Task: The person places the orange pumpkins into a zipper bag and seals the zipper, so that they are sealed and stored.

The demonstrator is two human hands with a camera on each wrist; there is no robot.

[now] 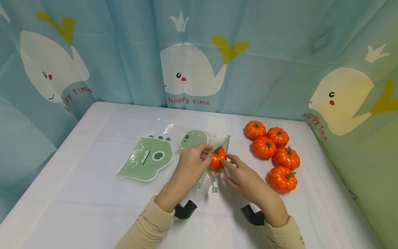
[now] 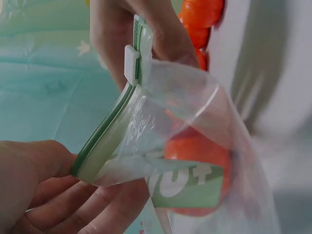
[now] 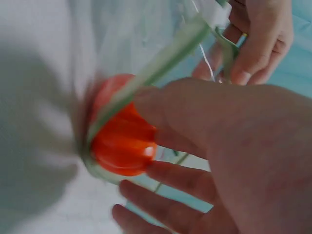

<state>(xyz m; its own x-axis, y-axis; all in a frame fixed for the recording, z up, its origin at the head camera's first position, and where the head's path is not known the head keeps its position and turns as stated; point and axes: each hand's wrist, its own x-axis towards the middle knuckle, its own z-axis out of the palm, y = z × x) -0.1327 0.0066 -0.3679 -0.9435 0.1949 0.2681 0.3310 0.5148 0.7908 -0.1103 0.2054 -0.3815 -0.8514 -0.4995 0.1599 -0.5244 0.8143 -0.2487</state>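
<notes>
A small orange toy pumpkin point(image 1: 217, 158) with a green stem sits at the mouth of a clear zip bag point(image 2: 195, 95). My left hand point(image 1: 190, 165) pinches one edge of the bag's green zip strip point(image 2: 105, 129) between thumb and fingers. A white slider point(image 2: 130, 66) is at the strip's other end. In the right wrist view, the strip crosses in front of the pumpkin point(image 3: 124, 148). My right hand point(image 1: 245, 178) is at the pumpkin's right side, fingers point(image 3: 183, 180) extended and spread, thumb over the strip beside it.
Several more orange pumpkins point(image 1: 263, 147) lie grouped at the right of the white table point(image 1: 93, 214). Left of my hands lies a clear bag with a green one-eyed monster print point(image 1: 149, 159). A green print point(image 1: 194, 137) shows behind my left hand. A whale-patterned curtain point(image 1: 124, 69) surrounds the table.
</notes>
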